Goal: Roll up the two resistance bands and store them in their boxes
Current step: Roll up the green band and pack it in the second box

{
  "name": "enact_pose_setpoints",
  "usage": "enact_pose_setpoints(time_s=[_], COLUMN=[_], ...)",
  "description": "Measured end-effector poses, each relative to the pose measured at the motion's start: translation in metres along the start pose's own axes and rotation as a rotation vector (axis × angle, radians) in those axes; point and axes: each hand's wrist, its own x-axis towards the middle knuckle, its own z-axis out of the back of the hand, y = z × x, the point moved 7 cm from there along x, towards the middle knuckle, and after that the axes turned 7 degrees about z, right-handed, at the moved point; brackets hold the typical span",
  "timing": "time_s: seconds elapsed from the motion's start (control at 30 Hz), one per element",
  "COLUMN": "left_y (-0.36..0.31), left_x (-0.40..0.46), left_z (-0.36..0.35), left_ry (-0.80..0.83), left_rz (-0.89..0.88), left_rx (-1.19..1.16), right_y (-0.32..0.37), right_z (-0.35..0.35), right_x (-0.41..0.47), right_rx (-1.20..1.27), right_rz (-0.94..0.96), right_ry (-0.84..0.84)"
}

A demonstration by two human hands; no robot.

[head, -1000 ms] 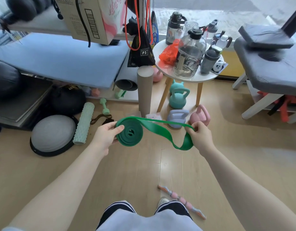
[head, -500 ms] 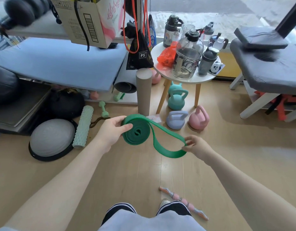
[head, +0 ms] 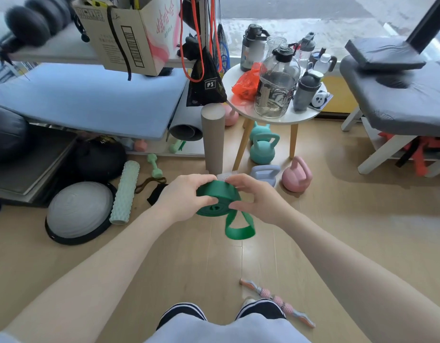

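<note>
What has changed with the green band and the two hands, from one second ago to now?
The right hand moved in from the far end of the green rubber resistance band to the coil, and now grips it together with the left hand. The coil grew, and the loose part shrank to a short loop hanging below it. The left hand kept its hold on the coil throughout, and the things on the floor stayed put.

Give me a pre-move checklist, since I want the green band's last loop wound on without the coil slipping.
1. Left hand grips the green band coil: ok.
2. Right hand holds the coil's other side: ok.
3. Coil wound tight and even: ok, as far as visible.
4. Band fully rolled: not ok; a loose loop hangs below.
5. Loop free of snags: ok; it hangs above the floor.
6. Storage box within reach: cannot tell.
</note>
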Motion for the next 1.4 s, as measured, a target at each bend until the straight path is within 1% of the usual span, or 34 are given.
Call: enact_pose_setpoints(time_s=[0.07, 0.23, 0.33, 0.4, 0.47, 0.5, 0.57, 0.63, 0.77, 0.83, 0.97, 1.1, 1.17, 1.33, 1.4], left_y=[-0.001, 0.0, 0.005, 0.01, 0.013, 0.014, 0.016, 0.018, 0.023, 0.025, 0.021, 0.023, 0.025, 0.025, 0.024], left_x=[-0.002, -0.005, -0.004, -0.006, -0.007, -0.008, -0.008, -0.009, -0.009, -0.008, -0.008, -0.007, -0.007, -0.005, -0.004], left_z=[0.001, -0.003, -0.003, -0.002, -0.002, -0.002, -0.004, -0.007, -0.004, 0.0, -0.001, -0.005, -0.01, -0.022, -0.028], left_ry=[-0.005, 0.039, 0.061, 0.097, 0.131, 0.136, 0.144, 0.136, 0.058, 0.031, 0.012, -0.044, -0.06, -0.083, -0.068], left_rz=[0.002, -0.009, -0.01, 0.013, 0.042, 0.056, 0.085, 0.107, 0.125, 0.127, 0.143, 0.198, 0.235, 0.326, 0.333], left_rx=[0.044, 0.136, 0.096, -0.098, -0.325, -0.4, -0.506, -0.584, -0.755, -0.834, -0.996, -1.099, -1.144, -1.309, -1.335], right_y=[0.001, 0.001, 0.003, 0.003, 0.0, -0.001, -0.002, -0.004, -0.005, -0.006, -0.006, -0.003, -0.004, -0.007, -0.004], right_z=[-0.002, -0.009, -0.004, 0.0, 0.004, 0.005, 0.004, 0.002, -0.002, 0.0, 0.002, -0.009, -0.012, -0.018, -0.012], right_x=[0.002, 0.002, 0.002, 0.0, -0.004, -0.005, -0.007, -0.008, -0.013, -0.015, -0.015, -0.011, -0.011, -0.007, -0.001], right_rx=[-0.07, -0.203, -0.249, -0.153, 0.079, 0.18, 0.259, 0.292, 0.466, 0.514, 0.629, 0.81, 0.831, 0.921, 0.901], right_rz=[0.026, 0.074, 0.091, 0.058, -0.015, -0.042, -0.06, -0.072, -0.097, -0.099, -0.11, -0.141, -0.165, -0.181, -0.165], right_ry=[-0.019, 0.027, 0.041, -0.001, -0.096, -0.147, -0.203, -0.225, -0.228, -0.237, -0.239, -0.241, -0.273, -0.452, -0.466])
